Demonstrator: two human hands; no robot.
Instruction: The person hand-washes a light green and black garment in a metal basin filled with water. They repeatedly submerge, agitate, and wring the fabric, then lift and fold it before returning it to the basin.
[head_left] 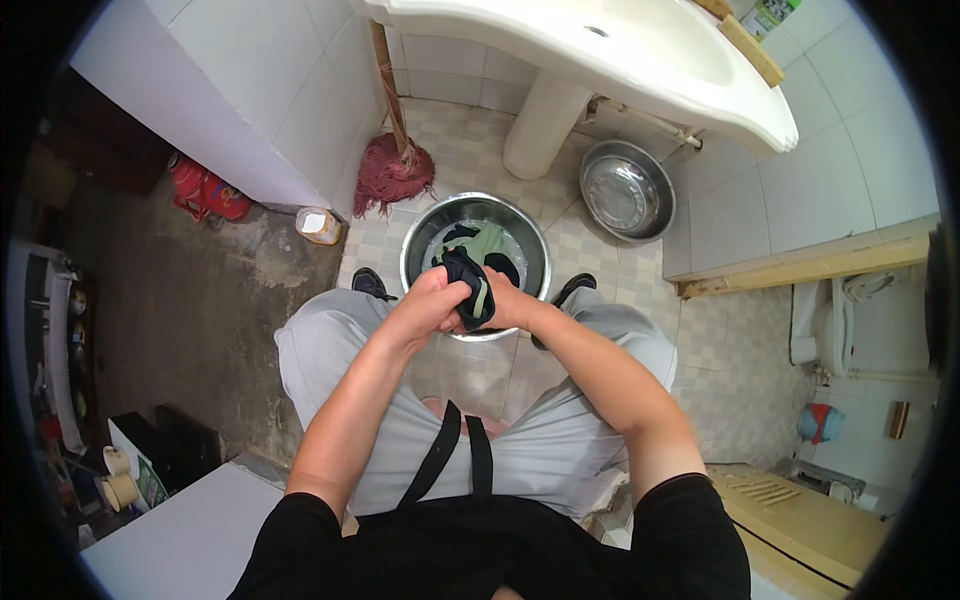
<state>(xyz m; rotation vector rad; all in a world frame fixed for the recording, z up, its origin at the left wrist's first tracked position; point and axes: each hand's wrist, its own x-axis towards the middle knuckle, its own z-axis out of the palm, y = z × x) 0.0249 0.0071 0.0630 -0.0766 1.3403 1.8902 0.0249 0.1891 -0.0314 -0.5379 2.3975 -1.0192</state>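
Both my hands grip a wet-looking black and pale green garment [487,240] above a round metal basin [545,240]. My left hand [430,304] is closed around a bunched black part of the cloth. From the other side my right hand [508,301] is closed on the same bunch, its fingers partly hidden behind the fabric. The rest of the garment hangs down into the basin, where pale, cloudy liquid shows around it. The basin stands on the tiled floor between my feet.
A red-headed mop [393,172] leans at the wall beyond the basin. Above is a white pedestal sink [545,125]. A second metal basin [628,190] rests at the right wall. Left are a jar [318,226] and a red jug [210,190]; far right, a toilet [835,320].
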